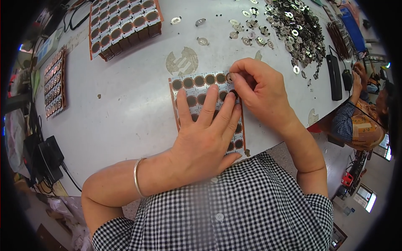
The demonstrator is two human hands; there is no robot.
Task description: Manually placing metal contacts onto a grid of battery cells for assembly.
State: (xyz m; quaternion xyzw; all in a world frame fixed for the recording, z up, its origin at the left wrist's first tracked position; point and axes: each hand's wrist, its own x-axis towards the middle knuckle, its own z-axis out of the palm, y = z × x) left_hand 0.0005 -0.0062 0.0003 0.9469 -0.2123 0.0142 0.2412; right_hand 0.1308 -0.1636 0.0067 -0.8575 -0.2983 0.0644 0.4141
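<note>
A panel of small circuit boards (172, 98) lies on the white table in front of me, with rows of dark round spots and copper-coloured side strips. My left hand (205, 134) rests flat on it, fingers spread, and covers much of its middle and lower part. At the panel's upper right corner, my right hand (261, 90) is closed, thumb and forefinger pinched together over the last round spot of the top row. A silvery bit shows at those fingertips, but too little to name it.
A thick stack of similar panels (125, 25) stands at the far left. Another panel stack (55, 83) sits at the left edge. Many loose metal clips (299, 35) are heaped at the far right, several scattered nearby. A black bar (333, 77) and a co-worker (360, 125) are at the right.
</note>
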